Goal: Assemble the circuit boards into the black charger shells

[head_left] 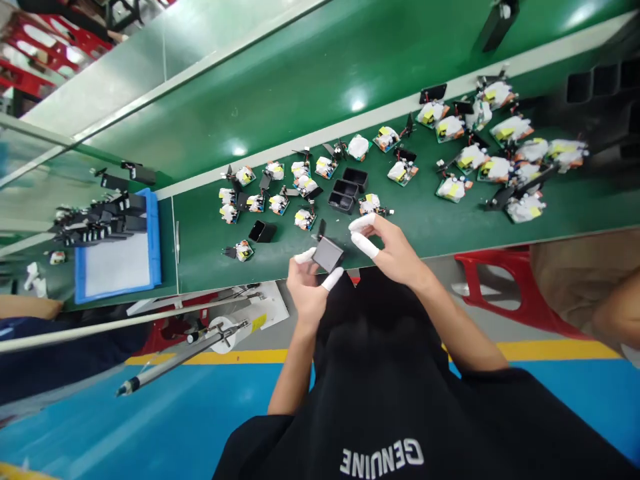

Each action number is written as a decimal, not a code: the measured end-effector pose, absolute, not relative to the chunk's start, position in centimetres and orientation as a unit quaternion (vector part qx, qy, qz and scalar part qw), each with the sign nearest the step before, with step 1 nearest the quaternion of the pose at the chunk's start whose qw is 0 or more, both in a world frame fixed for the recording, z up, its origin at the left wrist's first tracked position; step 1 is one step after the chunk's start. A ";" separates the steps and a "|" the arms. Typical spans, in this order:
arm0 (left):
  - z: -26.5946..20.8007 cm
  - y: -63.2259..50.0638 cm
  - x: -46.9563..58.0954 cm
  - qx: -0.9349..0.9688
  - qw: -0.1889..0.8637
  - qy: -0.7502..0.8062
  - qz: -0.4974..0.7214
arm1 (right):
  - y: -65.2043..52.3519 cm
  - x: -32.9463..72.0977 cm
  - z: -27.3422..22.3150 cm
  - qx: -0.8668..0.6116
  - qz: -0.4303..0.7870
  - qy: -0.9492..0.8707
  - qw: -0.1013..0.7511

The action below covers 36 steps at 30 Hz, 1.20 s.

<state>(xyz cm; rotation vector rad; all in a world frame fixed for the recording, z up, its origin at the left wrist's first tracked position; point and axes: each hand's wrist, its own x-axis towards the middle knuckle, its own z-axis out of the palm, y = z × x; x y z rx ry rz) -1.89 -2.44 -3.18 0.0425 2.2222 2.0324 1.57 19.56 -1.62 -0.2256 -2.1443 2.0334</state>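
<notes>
Between the thumb and fingers of my left hand (308, 288) is a black plastic housing (328, 255), held over the table's front edge. A small dark part sticks up from its far end. White finger cots cover some fingertips on both hands. My right hand (391, 252) hovers to the right of the housing, fingers apart and holding nothing. Just beyond it lies a circuit board assembly (371, 205) with white and yellow wrapping. Several open black boxes (344, 195) stand together past my hands, and another black box (262, 231) lies to the left.
Many circuit board assemblies (470, 159) are spread along the green table (210, 257), densest at the right. A blue tray (154, 240) with a white liner and black housings is at the left. A red stool (520, 293) stands front right. Parts of other people show at both sides.
</notes>
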 end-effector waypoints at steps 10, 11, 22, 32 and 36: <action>-6.9 -8.5 -6.0 0.235 -0.051 0.855 0.459 | 16.8 1.9 -3.6 -0.025 0.627 -0.772 0.101; -7.3 -8.3 -5.6 0.226 -0.058 0.850 0.472 | 16.4 1.3 -3.5 -0.022 0.616 -0.782 0.092; -8.9 -7.3 -5.4 0.117 -0.025 0.806 0.580 | 17.9 -3.8 -0.4 0.176 0.388 -0.904 0.039; -9.0 -7.1 -6.5 0.182 -0.079 0.771 0.606 | 16.2 -5.2 2.5 0.117 0.342 -0.927 -0.100; -9.7 -7.0 -6.2 0.211 -0.089 0.765 0.602 | 14.5 -4.1 2.5 0.097 0.350 -0.924 -0.123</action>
